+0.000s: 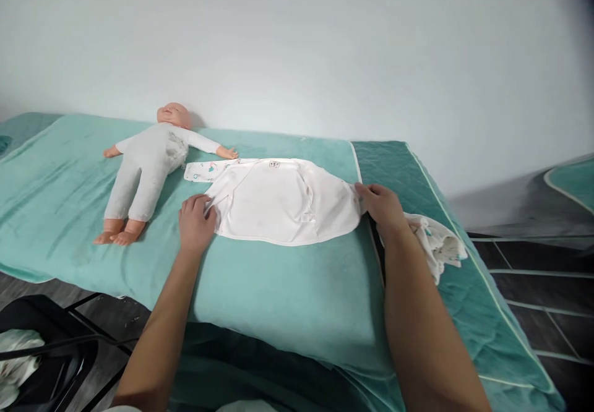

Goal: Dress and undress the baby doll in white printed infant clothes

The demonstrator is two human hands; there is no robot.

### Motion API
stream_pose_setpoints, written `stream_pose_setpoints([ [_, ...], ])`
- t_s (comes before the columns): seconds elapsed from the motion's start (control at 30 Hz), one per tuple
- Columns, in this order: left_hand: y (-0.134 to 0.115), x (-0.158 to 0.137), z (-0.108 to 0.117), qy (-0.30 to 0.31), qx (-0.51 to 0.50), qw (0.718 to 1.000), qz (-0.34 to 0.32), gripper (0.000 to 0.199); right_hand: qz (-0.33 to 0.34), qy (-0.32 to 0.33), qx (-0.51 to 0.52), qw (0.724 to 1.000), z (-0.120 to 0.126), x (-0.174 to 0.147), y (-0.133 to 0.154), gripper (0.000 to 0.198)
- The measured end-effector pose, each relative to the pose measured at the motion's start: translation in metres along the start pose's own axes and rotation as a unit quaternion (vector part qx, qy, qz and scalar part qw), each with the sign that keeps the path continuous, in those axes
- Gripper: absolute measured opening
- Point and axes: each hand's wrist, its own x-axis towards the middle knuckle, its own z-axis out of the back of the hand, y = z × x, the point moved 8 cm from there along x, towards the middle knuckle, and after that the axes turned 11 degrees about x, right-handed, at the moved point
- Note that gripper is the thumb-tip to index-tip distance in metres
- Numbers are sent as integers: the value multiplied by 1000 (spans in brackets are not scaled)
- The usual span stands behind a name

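Pinched at its right end, the white garment (273, 205) lies spread on teal bedding (288, 300). Left of the grip lies a doll (151, 146); the left hand (197, 221) touches the garment, its hold unclear; the right hand (384, 206) pinches; just right, crumpled cloth (436, 242).

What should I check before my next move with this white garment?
1. Left hand at the white garment's left side: ok.
2. Right hand at its right end: ok.
3. Firmness of either grip: cannot tell.
4. Garment laid out on the green cover: ok.
5. Fabric smooth: not ok, creases show in the right half.
6. Doll lying face up, left of the garment's body: ok.
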Motion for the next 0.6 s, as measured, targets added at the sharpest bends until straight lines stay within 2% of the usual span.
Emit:
stream_pose_setpoints([
  [0.1, 0, 0, 0, 2, -5, 1000, 2, 22, -20, -53, 99, 993, 8, 12, -10, 30],
  [0.23, 0, 1, 0, 3, -6, 1000, 4, 22, -34, -79, 151, 985, 12, 29, -16, 25],
  [0.43, 0, 1, 0, 2, -10, 1000, 2, 22, 15, -164, 124, 979, 24, 42, -6, 16],
  [0.6, 0, 0, 0, -1, -16, 1000, -3, 23, 69, -157, 79, 982, 24, 36, -2, 19],
])
